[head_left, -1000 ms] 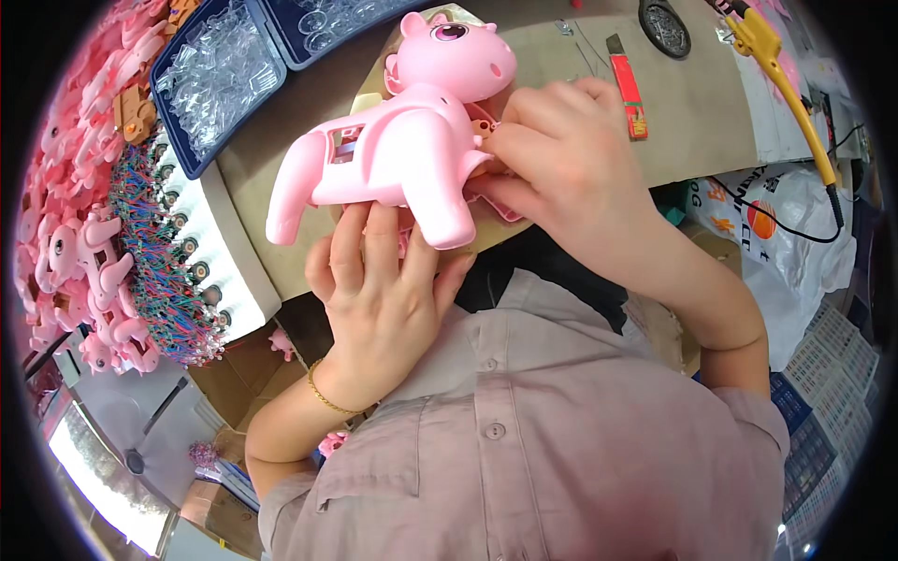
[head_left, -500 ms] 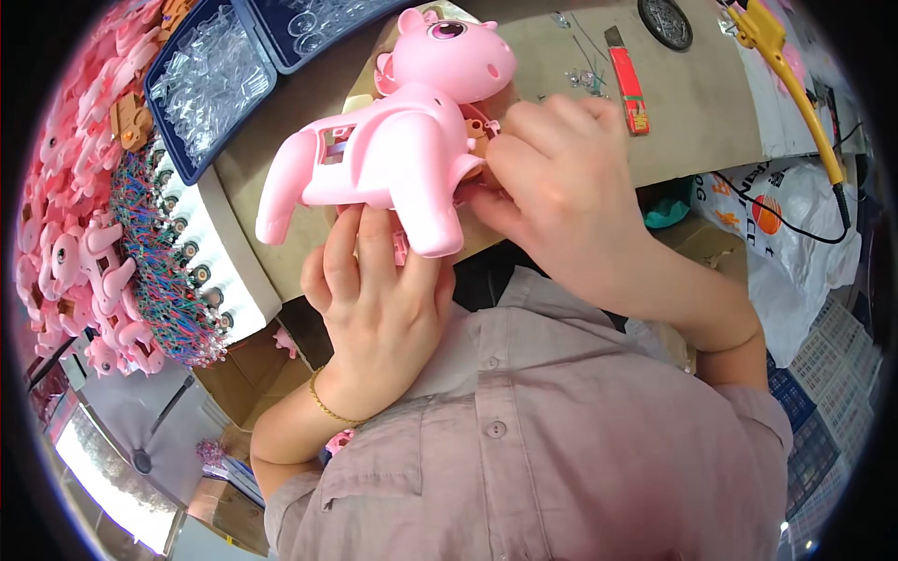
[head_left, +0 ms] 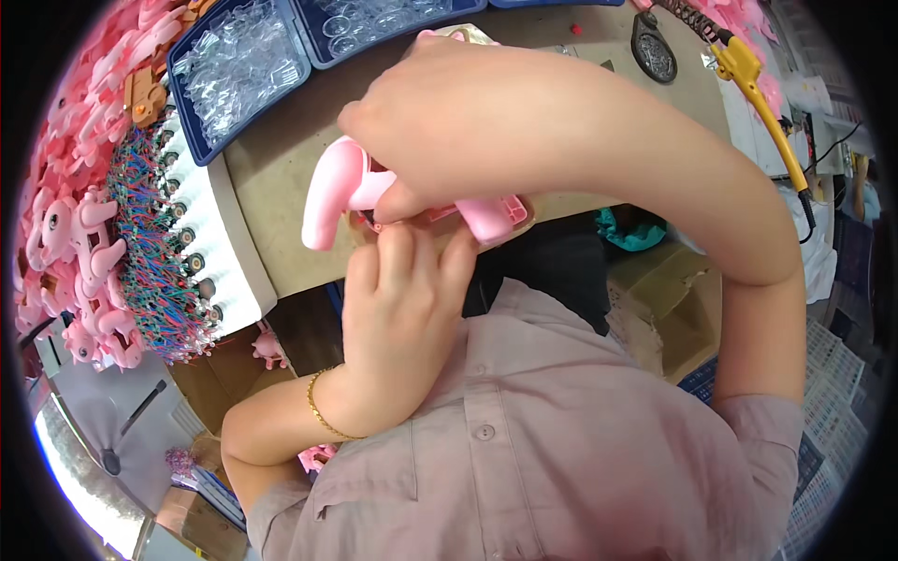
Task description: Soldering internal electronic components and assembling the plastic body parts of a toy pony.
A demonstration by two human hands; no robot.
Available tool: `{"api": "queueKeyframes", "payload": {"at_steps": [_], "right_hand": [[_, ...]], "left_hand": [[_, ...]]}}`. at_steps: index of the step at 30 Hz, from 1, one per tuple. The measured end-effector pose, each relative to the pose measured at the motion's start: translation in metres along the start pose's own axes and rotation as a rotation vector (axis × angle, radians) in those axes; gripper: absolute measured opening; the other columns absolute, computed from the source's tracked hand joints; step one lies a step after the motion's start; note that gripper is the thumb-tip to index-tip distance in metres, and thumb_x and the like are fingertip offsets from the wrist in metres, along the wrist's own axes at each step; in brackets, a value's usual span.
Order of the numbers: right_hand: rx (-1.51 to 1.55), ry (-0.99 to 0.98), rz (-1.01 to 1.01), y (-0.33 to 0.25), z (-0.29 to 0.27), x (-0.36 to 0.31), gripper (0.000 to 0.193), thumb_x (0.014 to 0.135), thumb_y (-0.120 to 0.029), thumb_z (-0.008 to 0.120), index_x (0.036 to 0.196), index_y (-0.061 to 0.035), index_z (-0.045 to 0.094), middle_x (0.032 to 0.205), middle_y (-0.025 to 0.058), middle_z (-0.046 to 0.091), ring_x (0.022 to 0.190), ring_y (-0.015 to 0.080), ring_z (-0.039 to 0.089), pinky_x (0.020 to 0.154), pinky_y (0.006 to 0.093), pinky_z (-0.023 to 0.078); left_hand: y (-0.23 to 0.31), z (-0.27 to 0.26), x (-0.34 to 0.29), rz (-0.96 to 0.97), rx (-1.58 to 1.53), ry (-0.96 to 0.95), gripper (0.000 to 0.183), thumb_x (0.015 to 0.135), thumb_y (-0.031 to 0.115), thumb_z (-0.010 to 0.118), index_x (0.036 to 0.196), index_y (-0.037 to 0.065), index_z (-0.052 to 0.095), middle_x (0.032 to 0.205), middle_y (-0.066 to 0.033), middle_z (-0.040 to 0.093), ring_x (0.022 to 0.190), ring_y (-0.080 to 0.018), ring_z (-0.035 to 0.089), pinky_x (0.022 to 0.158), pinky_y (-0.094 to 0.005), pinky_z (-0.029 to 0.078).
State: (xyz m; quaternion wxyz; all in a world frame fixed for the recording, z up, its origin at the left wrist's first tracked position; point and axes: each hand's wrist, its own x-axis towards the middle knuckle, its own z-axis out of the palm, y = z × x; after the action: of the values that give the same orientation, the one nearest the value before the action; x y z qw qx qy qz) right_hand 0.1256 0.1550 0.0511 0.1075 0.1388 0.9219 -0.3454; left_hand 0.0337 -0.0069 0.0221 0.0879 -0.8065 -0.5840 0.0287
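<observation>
Two hands at a pink toy (head_left: 335, 182), which lies on the tan table (head_left: 271, 210) directly before the person. The right hand (head_left: 412, 126) reaches across the toy's top, thumb at its lower edge; the left hand (head_left: 400, 290) meets that edge from below, fingertips just beside the thumb. Whether either hand is clamped on the toy cannot be told. Possible faults, as a judgement: uneven pressure could tilt the toy or let it slip near the table's front edge; a fingertip could be pinched, or the small dark and red detail (head_left: 376, 226) by the left fingertips caught or bent. Hidden: the toy's head and most of its body, behind the right hand and forearm; also the right fingertips. That small detail is too indistinct to identify.
</observation>
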Motion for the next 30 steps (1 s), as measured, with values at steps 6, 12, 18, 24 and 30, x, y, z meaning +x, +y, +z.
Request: {"api": "queueKeyframes", "payload": {"at_steps": [6, 12, 18, 24, 30], "right_hand": [[0.067, 0.045, 0.298, -0.025, -0.023, 0.008, 0.032, 0.077, -0.029, 0.063, 0.099, -0.0069, 0.066, 0.086, 0.0063, 0.069, 0.069, 0.0157, 0.063, 0.058, 0.0274, 0.049], [0.481, 0.129, 0.51, -0.027, -0.024, -0.002, 0.05, 0.076, -0.023, 0.069, 0.117, 0.0024, 0.054, 0.1, 0.0123, 0.062, 0.086, 0.0154, 0.06, 0.077, 0.0282, 0.048], [-0.225, 0.079, -0.041, -0.024, -0.002, 0.012, 0.061, 0.065, -0.021, 0.077, 0.119, -0.0013, 0.055, 0.105, 0.0123, 0.06, 0.101, 0.0283, 0.054, 0.095, 0.0376, 0.039], [-0.303, 0.056, -0.031, -0.014, 0.003, 0.004, 0.069, 0.055, -0.02, 0.076, 0.119, -0.0042, 0.056, 0.112, 0.0134, 0.058, 0.111, 0.0348, 0.049, 0.103, 0.0427, 0.033], [-0.365, 0.12, -0.07, -0.022, 0.008, 0.006, 0.06, 0.06, -0.018, 0.078, 0.114, -0.0046, 0.058, 0.105, 0.0119, 0.059, 0.102, 0.0321, 0.054, 0.098, 0.0425, 0.038]], "left_hand": [[0.002, 0.01, -0.006, -0.08, 0.108, 0.04, 0.037, 0.072, 0.011, 0.058, 0.109, 0.014, 0.057, 0.094, -0.0088, 0.061, 0.059, -0.014, 0.047, 0.048, -0.0252, 0.04], [0.009, 0.013, -0.01, -0.115, 0.12, -0.036, 0.051, 0.08, 0.012, 0.053, 0.131, 0.021, 0.051, 0.127, -0.017, 0.056, 0.057, -0.0108, 0.044, 0.047, -0.0208, 0.035], [0.0, 0.039, -0.032, -0.119, -0.292, 0.139, 0.052, 0.08, 0.012, 0.055, 0.131, 0.018, 0.052, 0.124, -0.0178, 0.055, 0.067, -0.0152, 0.054, 0.051, -0.0234, 0.042], [-0.047, 0.041, -0.068, -0.154, -1.13, 0.219, 0.028, 0.071, 0.004, 0.063, 0.099, 0.006, 0.065, 0.097, -0.0067, 0.064, 0.076, -0.0228, 0.061, 0.064, -0.0314, 0.049], [-0.045, 0.07, -0.053, -0.42, -0.704, 0.478, 0.037, 0.068, 0.009, 0.066, 0.105, 0.007, 0.064, 0.099, -0.0034, 0.059, 0.083, -0.0187, 0.057, 0.069, -0.03, 0.046]]}}
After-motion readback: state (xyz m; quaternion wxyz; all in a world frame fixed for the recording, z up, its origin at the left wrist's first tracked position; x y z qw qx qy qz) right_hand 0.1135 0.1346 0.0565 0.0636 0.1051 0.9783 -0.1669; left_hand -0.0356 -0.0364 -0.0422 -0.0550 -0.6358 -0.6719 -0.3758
